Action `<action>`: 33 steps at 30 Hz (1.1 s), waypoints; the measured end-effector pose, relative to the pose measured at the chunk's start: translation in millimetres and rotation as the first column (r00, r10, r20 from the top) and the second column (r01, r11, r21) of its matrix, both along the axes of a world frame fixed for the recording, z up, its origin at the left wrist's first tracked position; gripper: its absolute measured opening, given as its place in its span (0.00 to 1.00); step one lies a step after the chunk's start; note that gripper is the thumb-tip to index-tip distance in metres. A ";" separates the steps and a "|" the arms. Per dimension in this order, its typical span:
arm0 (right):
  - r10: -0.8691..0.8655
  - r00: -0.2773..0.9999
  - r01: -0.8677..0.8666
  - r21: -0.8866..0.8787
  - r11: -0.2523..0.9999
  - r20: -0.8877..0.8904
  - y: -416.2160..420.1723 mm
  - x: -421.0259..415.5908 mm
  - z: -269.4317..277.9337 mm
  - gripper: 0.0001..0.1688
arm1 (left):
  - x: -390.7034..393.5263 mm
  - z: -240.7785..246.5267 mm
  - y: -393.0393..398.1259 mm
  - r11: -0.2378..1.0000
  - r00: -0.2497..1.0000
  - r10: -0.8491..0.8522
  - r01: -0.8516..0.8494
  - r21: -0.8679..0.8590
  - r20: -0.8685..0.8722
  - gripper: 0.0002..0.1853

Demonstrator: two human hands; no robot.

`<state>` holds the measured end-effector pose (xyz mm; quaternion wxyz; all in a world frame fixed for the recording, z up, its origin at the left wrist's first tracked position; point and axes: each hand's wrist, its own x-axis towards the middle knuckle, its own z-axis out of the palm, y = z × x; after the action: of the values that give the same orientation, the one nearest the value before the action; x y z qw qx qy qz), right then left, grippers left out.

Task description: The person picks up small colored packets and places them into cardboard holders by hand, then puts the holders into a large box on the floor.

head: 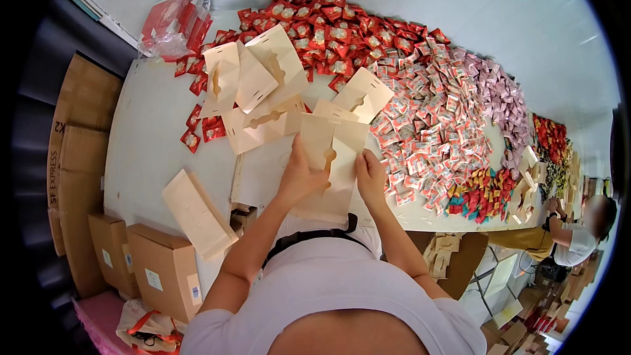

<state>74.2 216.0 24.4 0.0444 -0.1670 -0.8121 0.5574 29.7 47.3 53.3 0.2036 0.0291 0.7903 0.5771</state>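
Between my two hands is a flat-sided, cream paperboard carton (pixel 345 172) with a cut-out handle slot. My left hand (pixel 301 175) grips its left side, thumb up and fingers at the slot. On the right edge, my right hand (pixel 370 175) holds it with the thumb on the front. Just beyond stand or lean more cream cartons with similar slots, one tilted carton (pixel 365 94) to the right and a group of cartons (pixel 276 59) to the left. Behind them spreads a heap of small red packets (pixel 340 34). What the held carton contains is hidden.
White-and-red packets (pixel 424 108), pink packets (pixel 503 93) and multicoloured packets (pixel 483 195) cover the right of the white table (pixel 162 103). A folded carton stack (pixel 197 214) lies left. Brown cardboard boxes (pixel 162 266) stand lower left. Another person (pixel 574 246) works at the far right.
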 end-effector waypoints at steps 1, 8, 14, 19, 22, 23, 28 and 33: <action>0.034 0.999 -0.037 0.093 0.995 0.033 -5.9 -1.7 8.7 0.24 | 0.1 -4.1 1.6 0.999 0.999 0.035 -0.035 -0.001 0.002 0.51; 0.171 0.967 -0.245 0.495 0.834 0.190 -21.5 -10.8 19.9 0.54 | 2.3 -8.5 -2.9 0.995 0.995 0.039 -0.047 -0.089 -0.087 0.49; 0.288 0.911 -0.352 0.191 0.916 0.295 0.3 -24.1 15.2 0.48 | -9.9 -16.7 -22.6 0.995 0.969 0.025 -0.048 0.088 0.246 0.42; 0.428 0.853 -0.266 -0.458 0.848 0.297 36.5 -33.7 37.6 0.29 | -20.5 7.2 -44.1 0.797 0.783 -0.218 -0.202 0.569 0.583 0.38; 0.419 0.854 -0.247 -0.468 0.849 0.309 32.5 -29.0 41.8 0.27 | -14.3 -8.0 -41.4 0.734 0.798 -0.165 -0.294 0.613 0.580 0.33; 0.415 0.850 -0.241 -0.462 0.854 0.324 29.3 -28.6 42.5 0.28 | -12.4 -10.6 -40.3 0.720 0.803 -0.134 -0.323 0.613 0.581 0.32; 0.473 0.821 -0.297 -0.468 0.832 0.319 28.7 -20.6 27.1 0.21 | -5.6 2.3 -42.5 0.788 0.801 -0.072 -0.320 0.526 0.595 0.28; 0.630 0.729 -0.503 -0.415 0.758 0.269 49.7 -63.3 9.8 0.20 | 0.2 -15.9 -68.1 0.768 0.789 0.042 -0.418 0.485 0.613 0.25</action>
<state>10.9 265.7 34.2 -0.3209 -0.0207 -0.7158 0.6199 29.9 -20.8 37.5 0.3339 -0.1840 0.4658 0.7985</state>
